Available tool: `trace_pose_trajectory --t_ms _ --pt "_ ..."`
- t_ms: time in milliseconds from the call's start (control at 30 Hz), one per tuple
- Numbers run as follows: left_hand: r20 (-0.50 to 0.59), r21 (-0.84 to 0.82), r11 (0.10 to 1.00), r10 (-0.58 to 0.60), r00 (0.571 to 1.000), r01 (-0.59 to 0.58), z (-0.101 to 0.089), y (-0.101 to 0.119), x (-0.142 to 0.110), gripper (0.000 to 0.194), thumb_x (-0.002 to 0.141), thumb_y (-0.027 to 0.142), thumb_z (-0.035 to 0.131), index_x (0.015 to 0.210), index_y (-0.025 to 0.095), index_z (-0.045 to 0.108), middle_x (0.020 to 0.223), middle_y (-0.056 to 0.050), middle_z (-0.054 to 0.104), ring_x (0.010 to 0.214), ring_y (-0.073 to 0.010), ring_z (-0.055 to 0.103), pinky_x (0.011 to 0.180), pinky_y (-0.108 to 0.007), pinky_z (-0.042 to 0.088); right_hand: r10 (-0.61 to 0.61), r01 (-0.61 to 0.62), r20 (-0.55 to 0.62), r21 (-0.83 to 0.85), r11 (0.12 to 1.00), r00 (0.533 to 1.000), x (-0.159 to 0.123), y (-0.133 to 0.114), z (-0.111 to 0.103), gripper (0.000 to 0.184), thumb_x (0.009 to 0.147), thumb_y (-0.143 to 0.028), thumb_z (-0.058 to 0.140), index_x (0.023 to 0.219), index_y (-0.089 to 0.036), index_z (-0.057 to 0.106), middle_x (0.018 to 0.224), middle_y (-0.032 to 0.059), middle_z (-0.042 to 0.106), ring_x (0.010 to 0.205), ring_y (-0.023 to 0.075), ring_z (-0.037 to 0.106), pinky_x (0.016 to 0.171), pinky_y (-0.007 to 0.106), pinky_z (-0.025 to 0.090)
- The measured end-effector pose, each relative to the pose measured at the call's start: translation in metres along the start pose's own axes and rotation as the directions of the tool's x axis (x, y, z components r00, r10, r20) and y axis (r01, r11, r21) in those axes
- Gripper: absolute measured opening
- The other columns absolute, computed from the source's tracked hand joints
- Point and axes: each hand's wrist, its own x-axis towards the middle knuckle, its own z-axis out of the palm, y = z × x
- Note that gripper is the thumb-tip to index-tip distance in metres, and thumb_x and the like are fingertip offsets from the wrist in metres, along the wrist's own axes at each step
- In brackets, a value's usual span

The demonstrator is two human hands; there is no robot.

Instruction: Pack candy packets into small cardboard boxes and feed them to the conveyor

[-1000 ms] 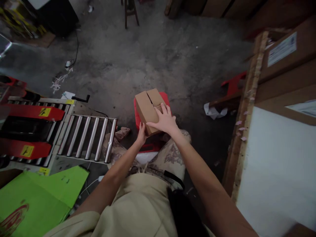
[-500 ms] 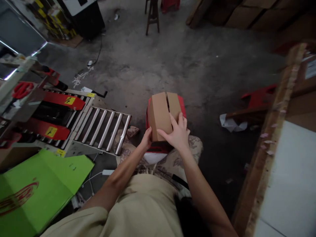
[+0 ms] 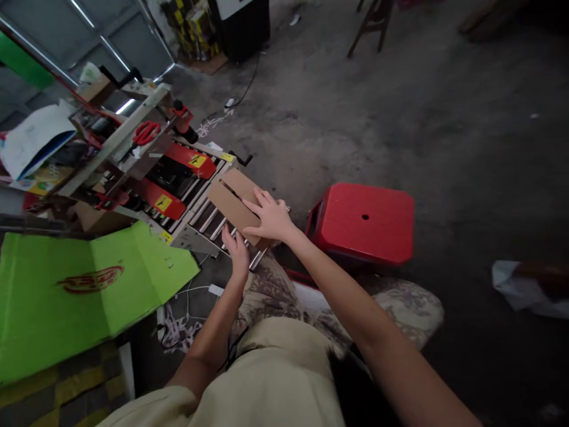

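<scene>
A small brown cardboard box (image 3: 231,200) with its top flaps folded shut rests over the steel rollers (image 3: 208,217) of a carton sealing machine. My right hand (image 3: 270,218) lies on the box's top with fingers spread over the flaps, pressing them down. My left hand (image 3: 235,250) grips the near end of the box from below. A red plastic stool (image 3: 364,222) stands bare just right of the box, in front of my knees.
The sealing machine (image 3: 171,178) with red guards and yellow warning labels runs back to the left, with red scissors (image 3: 146,133) on its frame. Flat green cardboard sheets (image 3: 89,284) lie at the left. Cables and paper scraps lie by my feet. A wooden stool (image 3: 373,21) stands far back.
Both hands lifted the box off the red stool and carried it left onto the machine's rollers. My view swung left, so the stool is bare and the right-hand bench is out of sight.
</scene>
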Motion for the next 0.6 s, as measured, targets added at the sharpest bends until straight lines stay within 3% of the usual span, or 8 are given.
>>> trace_pose_trajectory --t_ms 33,100,167,233,333,433,500,600 --pt "0.003 0.124 0.976 0.18 0.984 -0.179 -0.004 0.009 0.005 0.075 0.092 0.063 0.041 0.152 0.022 0.024 0.163 -0.014 0.02 0.151 -0.0263 0.016 0.121 -0.045 0.024 -0.006 0.006 0.007 0.017 1.0 1.0 0.006 0.001 0.004 0.081 0.082 -0.056 0.063 0.152 -0.025 0.034 0.161 0.0172 0.016 0.145 0.0392 0.019 0.104 0.062 0.032" --pt "0.209 0.29 0.818 0.452 0.867 -0.497 -0.004 0.031 0.014 0.092 0.085 0.066 0.052 0.155 0.019 0.017 0.164 -0.016 0.013 0.152 -0.0284 0.011 0.123 -0.047 0.019 -0.024 0.021 0.025 0.106 0.994 0.999 0.011 0.008 0.006 0.089 0.078 -0.045 0.066 0.154 -0.018 0.027 0.161 0.0185 0.016 0.146 0.0385 0.018 0.108 0.063 0.029" --pt "0.503 0.344 0.637 0.496 0.708 -0.69 0.004 0.05 0.022 0.109 0.073 0.066 0.068 0.155 0.017 0.018 0.162 -0.019 0.018 0.151 -0.033 0.014 0.122 -0.051 0.019 -0.058 0.046 0.036 0.269 0.962 0.998 0.012 0.019 0.0 0.098 0.07 -0.033 0.067 0.155 -0.012 0.022 0.16 0.0192 0.021 0.146 0.0359 0.021 0.113 0.059 0.025" --pt "0.615 0.406 0.517 0.456 0.643 -0.754 0.014 0.061 0.028 0.109 0.068 0.058 0.077 0.154 0.017 0.025 0.159 -0.02 0.025 0.149 -0.0364 0.02 0.121 -0.054 0.02 -0.078 0.066 0.002 0.506 0.86 0.997 0.008 0.034 -0.006 0.098 0.069 -0.03 0.062 0.155 -0.013 0.019 0.159 0.0162 0.024 0.146 0.031 0.025 0.117 0.053 0.026" --pt "0.593 0.512 0.437 0.444 0.672 -0.74 0.021 0.061 0.03 0.089 0.074 0.045 0.075 0.149 0.019 0.036 0.158 -0.02 0.029 0.148 -0.0373 0.024 0.118 -0.056 0.024 0.068 0.053 -0.117 0.799 0.599 0.991 -0.009 0.06 -0.009 0.086 0.078 -0.039 0.054 0.155 -0.023 0.018 0.161 0.0073 0.022 0.148 0.0237 0.024 0.115 0.047 0.034" --pt "0.533 0.572 0.429 0.453 0.715 -0.699 0.019 0.051 0.039 0.079 0.078 0.042 0.071 0.146 0.016 0.04 0.156 -0.021 0.032 0.147 -0.0373 0.027 0.118 -0.056 0.025 0.266 0.009 -0.136 0.902 0.432 0.954 -0.048 0.084 0.0 0.079 0.08 -0.046 0.06 0.15 -0.029 0.027 0.158 0.0072 0.031 0.145 0.0253 0.03 0.113 0.05 0.037" --pt "0.474 0.614 0.449 0.447 0.758 -0.649 0.013 0.044 0.058 0.078 0.078 0.042 0.07 0.145 0.013 0.041 0.155 -0.023 0.034 0.146 -0.0382 0.027 0.118 -0.056 0.024 0.341 -0.06 -0.068 0.935 0.35 0.938 -0.085 0.098 0.008 0.076 0.078 -0.047 0.067 0.145 -0.031 0.035 0.151 0.01 0.043 0.137 0.0283 0.043 0.112 0.054 0.038" --pt "0.39 0.685 0.468 0.411 0.824 -0.558 -0.007 0.04 0.114 0.076 0.077 0.04 0.071 0.141 0.008 0.045 0.153 -0.026 0.035 0.145 -0.0399 0.028 0.119 -0.057 0.022 0.459 -0.152 0.018 0.954 0.258 0.888 -0.145 0.121 0.02 0.069 0.077 -0.047 0.072 0.139 -0.035 0.044 0.142 0.01 0.052 0.127 0.0309 0.054 0.11 0.058 0.04"
